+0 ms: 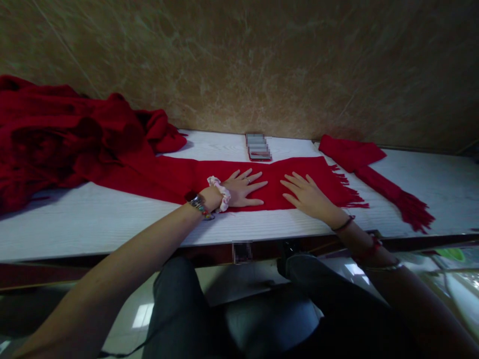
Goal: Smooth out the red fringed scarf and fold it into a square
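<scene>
A red scarf (228, 169) lies stretched flat across the white table, its fringed end toward the right. My left hand (243, 190) rests palm down on it with fingers spread, and a scrunchie circles that wrist. To the right, my right hand (309, 195) also lies flat on the scarf, fingers apart, near the fringed end. Neither hand grips the cloth. On its left side the scarf runs into a large heap of red cloth (75, 134), where its other end cannot be made out.
A folded red scarf with fringe (374, 172) lies at the right on the white table (123, 224). Behind the flat scarf is a phone (258, 147), close to the brown marbled wall (239, 65). The table's front edge runs just ahead of my knees.
</scene>
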`<state>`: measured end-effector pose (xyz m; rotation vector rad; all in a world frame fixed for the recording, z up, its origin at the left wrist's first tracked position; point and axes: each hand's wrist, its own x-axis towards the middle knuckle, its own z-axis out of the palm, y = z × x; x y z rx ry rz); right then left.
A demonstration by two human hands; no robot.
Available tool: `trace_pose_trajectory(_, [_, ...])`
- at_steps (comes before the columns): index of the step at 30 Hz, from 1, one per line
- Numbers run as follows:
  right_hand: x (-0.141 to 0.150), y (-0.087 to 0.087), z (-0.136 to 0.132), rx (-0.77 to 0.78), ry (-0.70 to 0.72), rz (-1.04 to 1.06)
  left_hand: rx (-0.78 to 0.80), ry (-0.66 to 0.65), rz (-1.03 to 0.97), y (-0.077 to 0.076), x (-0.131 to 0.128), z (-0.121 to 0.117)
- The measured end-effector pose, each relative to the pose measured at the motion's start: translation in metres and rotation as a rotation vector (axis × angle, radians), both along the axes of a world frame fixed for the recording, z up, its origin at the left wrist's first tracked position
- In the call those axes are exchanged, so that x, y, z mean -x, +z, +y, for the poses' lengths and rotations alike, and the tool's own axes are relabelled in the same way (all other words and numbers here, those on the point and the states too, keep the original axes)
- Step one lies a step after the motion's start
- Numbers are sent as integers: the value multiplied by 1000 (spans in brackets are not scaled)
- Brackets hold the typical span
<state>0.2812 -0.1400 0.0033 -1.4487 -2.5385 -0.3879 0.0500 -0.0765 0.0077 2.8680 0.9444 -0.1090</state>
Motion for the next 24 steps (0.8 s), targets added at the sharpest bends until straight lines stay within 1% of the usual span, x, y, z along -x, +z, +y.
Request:
trace_pose_trajectory(2, [4,-1,-4,-17,96,50,-9,5,-3,-1,1,-1])
trace_pose_trajectory(5, [11,-3,-10,29,227,96,-4,41,18,3,2,-1])
trace_pose_trajectory(7, [13,-4,-14,72,250,115,0,101,34,5,4,0])
trace_pose_trajectory(9, [13,-5,-15,96,251,126,-16,191,32,5,7,3])
trace_pose_trajectory(12, [11,-5,-16,104,247,134,-78,345,12,3,10,7])
trace_pose_trajectory(13, [11,-4,-15,104,245,138,-103,375,4,2,9,8])
trace_pose_trajectory(14, [10,-5,-15,103,243,146,-124,375,-6,2,7,9])
trace_pose_trajectory(15, [10,-5,-15,102,241,155,-139,338,-14,2,4,9])
trace_pose_trajectory(18, [10,-6,-15,97,246,187,-97,136,-15,2,-5,11])
trace_pose_trajectory(19, [9,-7,-15,95,250,198,-69,97,-9,2,-7,12])
trace_pose_trajectory(20, [9,-7,-15,94,254,210,-45,91,-3,1,-7,12])
trace_pose_trajectory(21, [9,-7,-15,95,257,222,-32,113,0,0,-6,13])
trace_pose_trajectory(24, [8,-6,-15,111,271,258,-53,252,-5,-1,2,15])
